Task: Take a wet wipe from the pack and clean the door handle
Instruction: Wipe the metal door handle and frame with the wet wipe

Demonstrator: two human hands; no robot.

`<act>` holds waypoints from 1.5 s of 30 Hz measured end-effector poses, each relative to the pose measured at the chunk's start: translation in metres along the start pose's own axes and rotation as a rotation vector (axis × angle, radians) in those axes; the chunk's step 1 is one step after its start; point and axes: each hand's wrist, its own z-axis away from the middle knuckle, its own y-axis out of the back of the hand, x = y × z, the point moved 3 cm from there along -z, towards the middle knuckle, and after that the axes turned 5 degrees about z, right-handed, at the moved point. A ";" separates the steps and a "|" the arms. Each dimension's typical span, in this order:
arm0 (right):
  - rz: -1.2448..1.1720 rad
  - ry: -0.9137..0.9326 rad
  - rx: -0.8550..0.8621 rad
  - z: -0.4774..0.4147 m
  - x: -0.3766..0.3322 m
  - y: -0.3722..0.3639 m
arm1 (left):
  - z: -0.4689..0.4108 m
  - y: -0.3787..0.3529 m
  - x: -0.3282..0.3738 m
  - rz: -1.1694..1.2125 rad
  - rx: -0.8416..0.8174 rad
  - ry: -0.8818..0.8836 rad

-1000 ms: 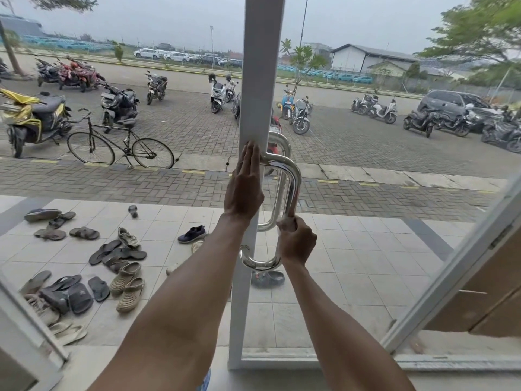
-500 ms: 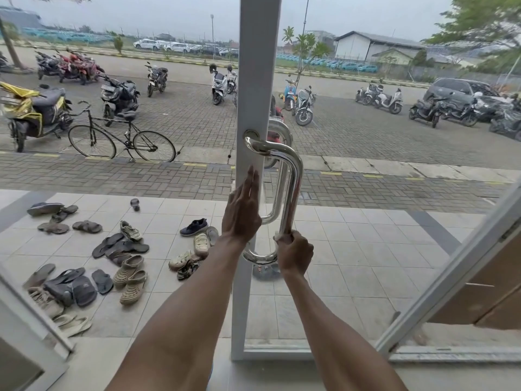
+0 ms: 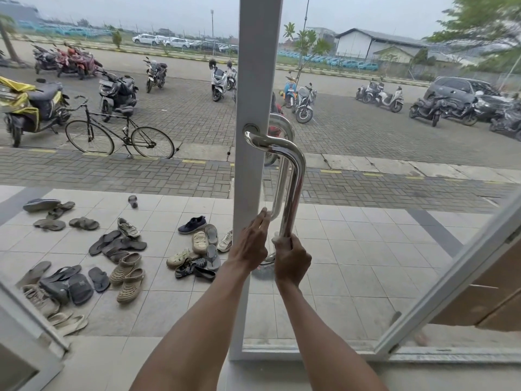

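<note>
Chromed steel, bright and curved, the door handle (image 3: pixel 293 176) stands at the middle of the view, bolted to the white door frame (image 3: pixel 255 80) that runs upright through the centre. Its top bend sits toward 12 o'clock of the hands; its straight bar drops down to them. The right hand (image 3: pixel 291 259) is clenched around the lower end of the bar, at about 6 o'clock on the handle. A pale scrap shows at the top of that fist, perhaps the wet wipe (image 3: pixel 277 239), though too little of it is visible to be sure. The left hand (image 3: pixel 249 244) lies at 9 o'clock of the right one, palm flat and fingers straight, pressed against the frame and grasping nothing; its fingertips reach just beside the handle's second, outer bar (image 3: pixel 279 190) seen through the glass.

Through the pane, at 8 o'clock from the handle, a scatter of sandals and shoes (image 3: pixel 124 258) lies on the pale tiled porch (image 3: pixel 352 263). Farther out, at 10 o'clock, a black bicycle (image 3: pixel 118 134) stands at the edge of the brick paving, with parked scooters (image 3: pixel 31 105) beyond it. At 2 o'clock more motorbikes and a dark car (image 3: pixel 462 93) stand well apart from the door. At 4 o'clock a second white frame (image 3: pixel 451 280) leans across the corner of the view.
</note>
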 end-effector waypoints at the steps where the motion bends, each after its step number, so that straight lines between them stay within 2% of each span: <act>1: 0.012 -0.027 -0.027 0.004 0.008 -0.004 | 0.002 -0.003 -0.002 -0.002 -0.004 0.003; 5: 0.032 -0.114 -0.134 0.014 0.021 -0.013 | 0.009 -0.008 -0.012 -0.017 -0.020 0.001; 9: 0.070 -0.119 -0.110 0.007 0.012 -0.008 | 0.015 -0.007 -0.016 -0.035 -0.023 0.018; 14: -0.026 -0.016 -0.041 0.000 -0.005 0.001 | 0.013 -0.005 -0.013 -0.038 -0.028 0.008; 18: -0.049 -0.015 -0.016 0.001 -0.001 -0.001 | 0.012 -0.007 -0.014 -0.037 -0.025 0.003; 22: -0.023 -0.146 -0.036 0.010 0.013 -0.013 | 0.020 -0.013 -0.020 -0.041 -0.023 0.010; 27: -0.108 -0.504 -0.114 0.026 0.021 -0.029 | 0.035 -0.017 -0.028 -0.037 -0.064 0.044; 29: -0.156 -0.592 -0.138 0.025 0.019 -0.031 | 0.037 -0.018 -0.029 -0.043 -0.077 0.049; 32: -0.175 -0.586 -0.139 0.020 0.017 -0.024 | 0.036 -0.021 -0.027 -0.036 -0.077 0.059; 37: -0.176 -0.470 0.006 0.019 0.012 -0.017 | 0.029 -0.021 -0.024 -0.051 -0.079 -0.001; 40: -0.184 -0.522 0.015 0.023 0.014 -0.022 | 0.031 -0.016 -0.030 -0.063 -0.088 0.020; 45: -0.176 -0.677 -0.084 0.028 0.015 -0.038 | 0.041 -0.016 -0.040 -0.140 -0.134 0.000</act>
